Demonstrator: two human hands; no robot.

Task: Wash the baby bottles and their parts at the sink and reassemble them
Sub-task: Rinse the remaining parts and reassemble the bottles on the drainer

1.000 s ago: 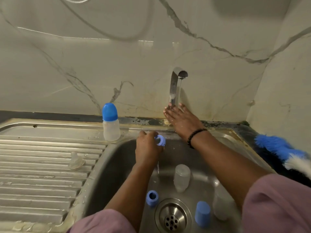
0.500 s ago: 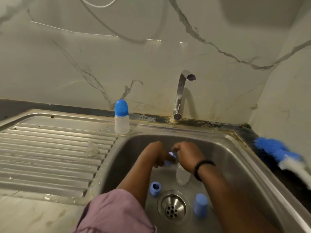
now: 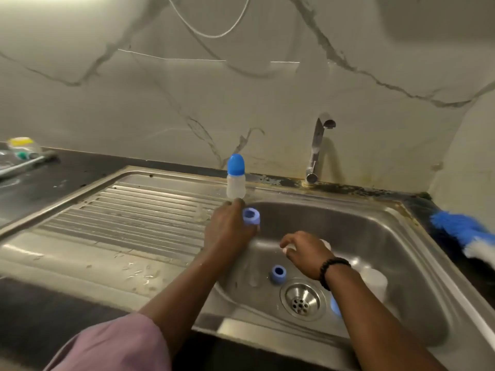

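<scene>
Nearest, on the floor of the shiny steel sink (image 3: pixel 396 236), a small blue plastic screw ring (image 3: pixel 277 274) is sitting open side up beside the round metal drain (image 3: pixel 303 299). A cloudy clear plastic bottle body (image 3: pixel 373 283) is lying just behind the right arm, partly hidden, and a bit of another blue piece (image 3: pixel 335 306) is peeking out under that arm.

The right hand (image 3: pixel 305 254) is curling down over something pale. I cannot tell what it is, or if the hand is really gripping it.

A little farther, the left hand (image 3: pixel 230 228) is holding a second blue plastic ring (image 3: pixel 251 216) at the sink's left edge. This hand is nearer to the ribbed steel draining board (image 3: pixel 128 218).

Farther back, a finished small clear bottle with a blue dome cap (image 3: pixel 236 176) is standing upright, just beyond the left hand. The curved metal tap (image 3: pixel 317 151) is farthest.
</scene>
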